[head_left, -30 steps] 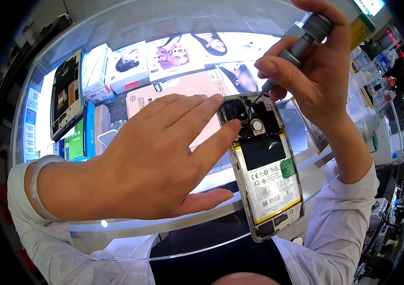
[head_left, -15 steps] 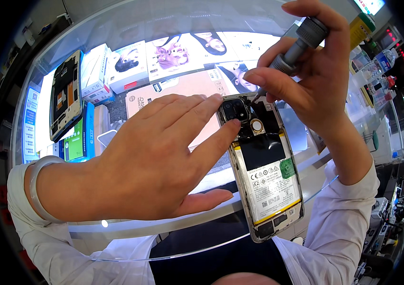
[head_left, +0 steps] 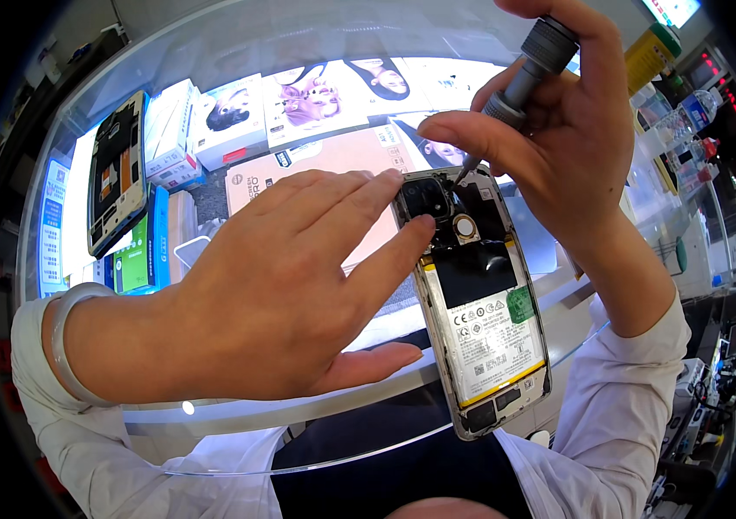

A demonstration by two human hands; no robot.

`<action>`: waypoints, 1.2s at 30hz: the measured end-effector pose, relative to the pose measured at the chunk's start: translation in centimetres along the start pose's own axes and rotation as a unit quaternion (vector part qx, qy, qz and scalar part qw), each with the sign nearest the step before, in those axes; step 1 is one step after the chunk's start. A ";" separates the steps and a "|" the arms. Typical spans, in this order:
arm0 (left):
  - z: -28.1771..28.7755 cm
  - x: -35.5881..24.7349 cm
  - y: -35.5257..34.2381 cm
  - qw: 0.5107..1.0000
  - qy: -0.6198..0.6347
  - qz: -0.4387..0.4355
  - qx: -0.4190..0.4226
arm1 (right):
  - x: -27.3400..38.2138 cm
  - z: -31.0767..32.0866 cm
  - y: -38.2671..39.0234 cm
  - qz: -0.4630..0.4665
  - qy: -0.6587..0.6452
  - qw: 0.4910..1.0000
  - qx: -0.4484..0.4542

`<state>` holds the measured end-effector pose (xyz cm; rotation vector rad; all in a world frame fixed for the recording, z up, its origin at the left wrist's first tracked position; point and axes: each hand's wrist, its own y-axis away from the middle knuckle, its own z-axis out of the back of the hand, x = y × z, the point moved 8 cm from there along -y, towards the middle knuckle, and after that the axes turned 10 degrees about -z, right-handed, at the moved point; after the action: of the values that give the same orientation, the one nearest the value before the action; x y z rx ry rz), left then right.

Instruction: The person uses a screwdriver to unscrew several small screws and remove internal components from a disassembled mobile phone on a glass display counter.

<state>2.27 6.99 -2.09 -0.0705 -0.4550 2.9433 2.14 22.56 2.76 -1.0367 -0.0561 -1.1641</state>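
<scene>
An opened phone (head_left: 480, 298) lies on the glass counter with its back cover off, its white battery (head_left: 493, 346) and black camera block (head_left: 424, 198) exposed. My left hand (head_left: 290, 277) rests flat with fingers stretched out, two fingertips touching the phone's upper left edge beside the camera block. A grey knurled screwdriver (head_left: 528, 78) is gripped between the thumb and fingers of my right hand (head_left: 558, 138). Its thin tip touches or hovers just right of the camera block; I cannot tell which. My right palm hides part of the counter behind it.
Another opened phone (head_left: 117, 173) lies at the left on the glass. Under the glass sit several boxes, among them a pink flat box (head_left: 316, 164) and a green-blue box (head_left: 138, 255). Plastic bottles (head_left: 688, 117) and a yellow container (head_left: 653, 56) stand at the far right.
My right hand has shifted slightly left and down with the screwdriver, its tip now lower beside the camera block. My left hand and the phone have barely moved.
</scene>
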 end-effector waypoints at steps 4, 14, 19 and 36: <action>-0.1 0.0 0.1 1.000 -0.003 0.003 0.006 | 0.0 -0.2 -0.3 -0.023 0.044 0.999 -0.001; 0.0 0.0 0.1 1.000 -0.002 0.003 0.007 | 0.4 0.1 -0.1 0.018 0.071 0.997 0.006; 0.0 0.0 0.2 1.000 0.004 0.001 -0.009 | 2.3 0.6 -0.8 0.001 0.047 0.996 0.072; -0.1 0.1 0.2 1.000 0.015 0.004 -0.024 | 0.7 1.1 -1.0 0.049 -0.142 0.963 0.224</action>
<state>2.13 6.86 -2.21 -0.1219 -0.5218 2.9348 2.21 22.75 4.37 -0.7835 -0.4698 -0.8516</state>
